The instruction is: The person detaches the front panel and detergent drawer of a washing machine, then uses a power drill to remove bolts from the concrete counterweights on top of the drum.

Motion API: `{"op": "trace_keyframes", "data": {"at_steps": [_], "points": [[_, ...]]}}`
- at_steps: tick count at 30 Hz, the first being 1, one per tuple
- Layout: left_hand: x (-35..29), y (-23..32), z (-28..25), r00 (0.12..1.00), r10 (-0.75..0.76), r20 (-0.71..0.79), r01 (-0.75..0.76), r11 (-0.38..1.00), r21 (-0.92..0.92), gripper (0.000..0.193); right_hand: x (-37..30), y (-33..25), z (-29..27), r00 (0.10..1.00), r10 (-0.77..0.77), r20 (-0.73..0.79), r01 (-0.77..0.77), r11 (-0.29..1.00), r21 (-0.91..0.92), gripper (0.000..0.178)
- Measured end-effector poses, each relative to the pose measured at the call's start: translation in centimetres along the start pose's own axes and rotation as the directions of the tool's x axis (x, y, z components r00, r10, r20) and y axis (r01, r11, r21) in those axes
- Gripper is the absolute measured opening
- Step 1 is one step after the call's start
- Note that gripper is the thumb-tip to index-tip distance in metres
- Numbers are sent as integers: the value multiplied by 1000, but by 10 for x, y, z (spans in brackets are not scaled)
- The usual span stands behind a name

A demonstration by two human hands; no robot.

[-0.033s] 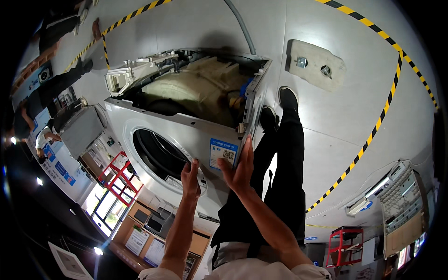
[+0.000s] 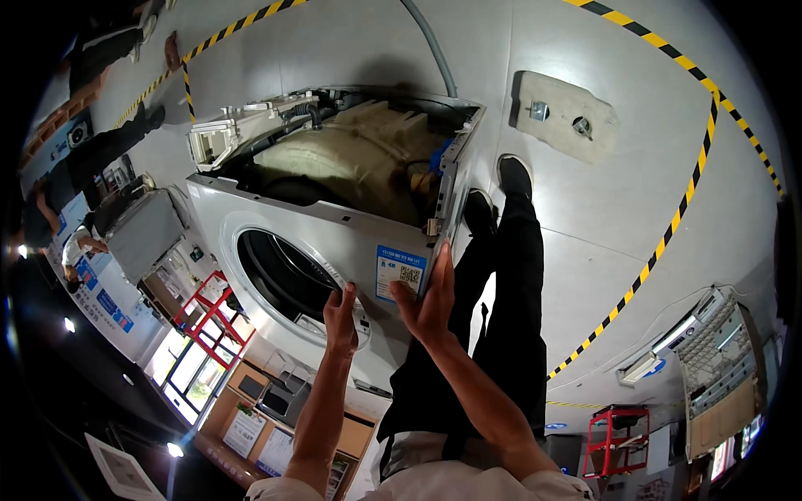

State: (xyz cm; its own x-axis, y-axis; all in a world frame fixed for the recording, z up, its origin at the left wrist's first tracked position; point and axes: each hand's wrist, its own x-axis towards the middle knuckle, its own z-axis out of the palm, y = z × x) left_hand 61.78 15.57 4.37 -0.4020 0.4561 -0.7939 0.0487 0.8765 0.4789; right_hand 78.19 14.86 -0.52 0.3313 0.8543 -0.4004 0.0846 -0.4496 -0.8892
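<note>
A white front-loading washing machine (image 2: 368,221) stands in front of me with its top off, showing a pale tub (image 2: 334,159) inside. My left hand (image 2: 338,317) is closed at the right rim of the round door opening (image 2: 280,275), its thumb up and its other fingers partly hidden. Around the cabinet's front right edge my right hand (image 2: 430,305) is closed, thumb on the front panel beside a blue and white sticker (image 2: 399,271), fingers along the side. A white detergent-drawer housing (image 2: 219,144) sits at the machine's far left corner.
A pale slab (image 2: 568,117) with metal pieces lies on the floor beyond my feet. A grey hose (image 2: 434,50) runs behind the machine. Yellow-black tape (image 2: 668,246) marks the floor at right. Red carts (image 2: 616,442) stand farther off; other people (image 2: 88,242) are at left.
</note>
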Motion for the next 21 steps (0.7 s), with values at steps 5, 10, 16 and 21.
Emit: {"op": "trace_keyframes", "data": {"at_steps": [5, 10, 16, 21], "points": [[4, 9, 3, 999, 32, 36, -34, 998, 59, 39, 11, -3, -7, 1000, 7, 21, -7, 999, 31, 84], [14, -14, -15, 994, 107, 27, -110, 983, 145, 37, 23, -27, -22, 993, -113, -33, 112, 994, -11, 69], [11, -19, -4, 983, 186, 7, -186, 982, 31, 33, 29, -15, -17, 986, -143, -85, 146, 989, 28, 54], [13, -34, -16, 980, 199, 6, -199, 978, 65, 30, 15, -11, -10, 979, -158, -125, 176, 974, 146, 52]]}}
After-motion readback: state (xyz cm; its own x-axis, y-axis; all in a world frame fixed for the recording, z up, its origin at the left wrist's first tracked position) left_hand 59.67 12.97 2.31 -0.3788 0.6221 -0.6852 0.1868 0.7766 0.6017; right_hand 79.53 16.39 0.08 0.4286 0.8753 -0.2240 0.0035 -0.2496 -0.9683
